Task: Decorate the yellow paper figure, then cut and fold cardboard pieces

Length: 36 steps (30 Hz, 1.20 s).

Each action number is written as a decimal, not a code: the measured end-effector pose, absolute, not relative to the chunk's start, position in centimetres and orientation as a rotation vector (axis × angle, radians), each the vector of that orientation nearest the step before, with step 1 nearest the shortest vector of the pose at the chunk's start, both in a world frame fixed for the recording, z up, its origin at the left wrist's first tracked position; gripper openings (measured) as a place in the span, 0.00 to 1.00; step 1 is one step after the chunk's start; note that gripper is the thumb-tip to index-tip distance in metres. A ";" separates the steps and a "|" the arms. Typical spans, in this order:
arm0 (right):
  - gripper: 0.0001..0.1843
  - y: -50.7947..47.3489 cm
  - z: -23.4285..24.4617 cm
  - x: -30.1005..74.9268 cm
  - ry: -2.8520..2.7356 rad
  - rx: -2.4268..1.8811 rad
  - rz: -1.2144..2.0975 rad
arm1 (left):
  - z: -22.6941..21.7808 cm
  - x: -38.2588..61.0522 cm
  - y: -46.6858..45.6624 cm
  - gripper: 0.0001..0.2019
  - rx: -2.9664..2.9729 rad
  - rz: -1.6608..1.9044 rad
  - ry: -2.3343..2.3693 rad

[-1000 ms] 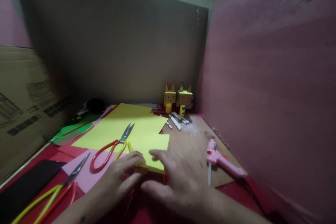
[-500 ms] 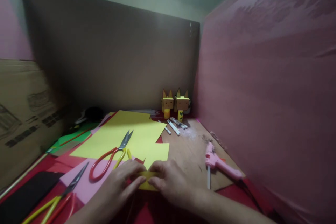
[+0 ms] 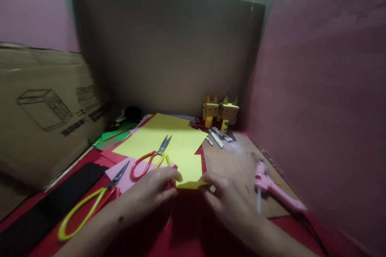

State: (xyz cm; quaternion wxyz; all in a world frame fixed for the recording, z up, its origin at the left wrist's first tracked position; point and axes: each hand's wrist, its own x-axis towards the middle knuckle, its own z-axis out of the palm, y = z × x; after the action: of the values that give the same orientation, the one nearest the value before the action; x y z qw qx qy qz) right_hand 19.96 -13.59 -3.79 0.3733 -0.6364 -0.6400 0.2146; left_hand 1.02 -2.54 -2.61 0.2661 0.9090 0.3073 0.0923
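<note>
A small yellow paper piece (image 3: 189,170) lies at the near edge of the yellow sheets, with its near edge folded up. My left hand (image 3: 152,190) pinches the left end of that fold, fingers closed on it. My right hand (image 3: 226,200) pinches the right end of the same fold. A larger yellow sheet (image 3: 169,138) lies behind it. Red-and-yellow scissors (image 3: 150,160) rest on that sheet, just left of my left hand.
A second pair of scissors (image 3: 90,204) lies on pink paper at the left, next to a black sheet (image 3: 45,213). A pink glue gun (image 3: 271,188) lies at the right. Two yellow paper figures (image 3: 220,113) and white sticks (image 3: 218,136) stand at the back. Cardboard walls enclose the table.
My right hand has gone from lying flat on the yellow piece to pinching its near edge, which is now lifted into a fold. The view has shifted to the left.
</note>
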 end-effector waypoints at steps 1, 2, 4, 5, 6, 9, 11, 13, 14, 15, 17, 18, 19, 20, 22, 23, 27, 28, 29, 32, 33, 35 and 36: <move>0.10 -13.6 -3.3 20.3 -1.575 -1.571 0.540 | -2.6 0.9 -2.3 0.07 2.449 0.252 0.871; 0.09 -13.5 -2.8 20.6 -1.511 -1.511 0.535 | -2.6 0.8 -2.2 0.08 2.446 0.252 0.911; 0.08 -13.1 -1.8 21.4 -1.420 -1.406 0.487 | -2.7 0.6 -2.0 0.09 2.456 0.218 0.963; 0.07 -12.9 -1.2 21.6 -1.397 -1.375 0.434 | -2.9 0.6 -2.0 0.09 2.478 0.190 0.969; 0.06 -12.6 -0.7 21.8 -1.385 -1.351 0.374 | -3.1 0.6 -2.1 0.09 2.512 0.156 0.967; 0.06 -11.5 0.6 21.7 -1.384 -1.277 0.186 | -3.6 0.7 -2.2 0.08 2.617 0.082 0.964; 0.08 -10.5 1.0 21.3 -1.412 -1.243 0.105 | -3.8 0.8 -2.2 0.08 2.646 0.072 0.967; 0.10 -9.3 1.0 20.7 -1.454 -1.231 0.055 | -4.0 0.8 -2.2 0.07 2.654 0.067 0.952; 0.12 -8.7 0.9 20.5 -1.482 -1.225 0.023 | -4.0 0.9 -2.2 0.07 2.661 0.064 0.941; 0.12 -8.1 0.8 20.3 -1.512 -1.218 -0.027 | -4.0 0.9 -2.3 0.07 2.668 0.060 0.933; 0.14 -6.8 0.7 20.1 -1.572 -1.185 -0.176 | -4.0 0.9 -2.4 0.08 2.676 0.067 0.929; 0.15 -6.1 0.6 20.1 -1.599 -1.157 -0.263 | -4.0 0.9 -2.5 0.08 2.678 0.076 0.927; 0.16 -5.4 0.5 20.2 -1.620 -1.129 -0.342 | -4.0 0.9 -2.6 0.08 2.679 0.087 0.927; 0.16 -4.7 0.5 20.2 -1.636 -1.112 -0.403 | -4.0 0.9 -2.7 0.08 2.682 0.097 0.925; 0.18 -3.4 0.1 20.4 -1.685 -1.163 -0.447 | -4.1 0.8 -2.5 0.07 2.687 0.120 0.936; 0.19 -2.7 -0.1 20.4 -1.720 -1.240 -0.430 | -4.1 0.8 -2.3 0.07 2.689 0.136 0.959; 0.19 -0.6 -1.8 20.7 -1.928 -1.512 -0.237 | -4.3 0.4 -0.5 0.10 2.692 0.241 1.135; 0.18 -0.3 -2.2 20.7 -1.977 -1.560 -0.182 | -4.4 0.4 0.2 0.10 2.699 0.265 1.175; 0.16 -0.1 -2.5 20.8 -2.022 -1.611 -0.126 | -4.4 0.4 0.8 0.11 2.710 0.284 1.204; 0.13 -0.6 -2.8 20.7 -2.114 -1.755 0.015 | -4.6 0.8 2.6 0.12 2.769 0.304 1.215; 0.14 -1.1 -2.7 20.5 -2.130 -1.787 0.048 | -4.6 1.0 3.0 0.11 2.792 0.302 1.199; 0.17 -2.6 -2.5 19.9 -2.157 -1.822 0.101 | -4.5 1.2 3.6 0.10 2.819 0.292 1.173; 0.19 -3.5 -2.5 19.5 -2.178 -1.819 0.127 | -4.3 1.3 3.8 0.10 2.819 0.284 1.168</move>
State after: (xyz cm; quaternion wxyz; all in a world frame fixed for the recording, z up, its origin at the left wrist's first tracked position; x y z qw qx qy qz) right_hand 19.55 -3.50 -2.47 0.1500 -0.6330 -0.7582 0.0442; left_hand 1.27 3.78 -4.34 0.0383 0.9192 0.3807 0.0927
